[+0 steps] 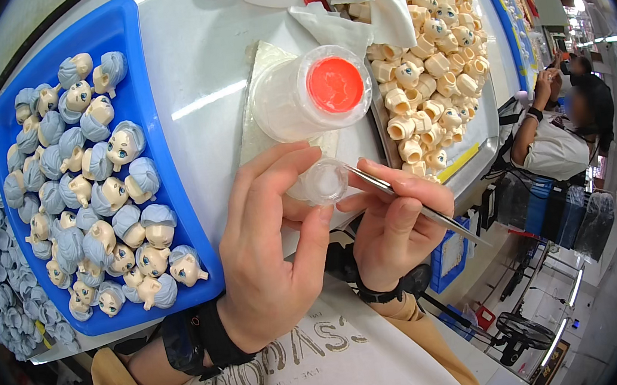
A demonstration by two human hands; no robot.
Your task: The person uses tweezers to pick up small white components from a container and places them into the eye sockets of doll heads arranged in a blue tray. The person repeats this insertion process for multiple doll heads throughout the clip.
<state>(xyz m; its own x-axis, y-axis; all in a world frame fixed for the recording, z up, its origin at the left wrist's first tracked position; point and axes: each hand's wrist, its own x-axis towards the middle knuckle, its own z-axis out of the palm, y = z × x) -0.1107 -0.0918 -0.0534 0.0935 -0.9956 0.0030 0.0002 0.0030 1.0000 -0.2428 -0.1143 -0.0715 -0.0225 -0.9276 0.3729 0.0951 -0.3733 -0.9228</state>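
Centrally, the left hand [268, 234] holds a small clear cup [326, 181] between curved fingers; just rightward, the right hand [392, 236] pinches metal tweezers [372, 180], their long axis slanting down-right from near the cup's rim.

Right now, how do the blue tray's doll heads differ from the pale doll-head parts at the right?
The doll heads wear blue-grey hair; the doll-head parts are hairless. The doll heads lie mostly spread out; the doll-head parts are heaped densely. Both include pieces with painted eyes.
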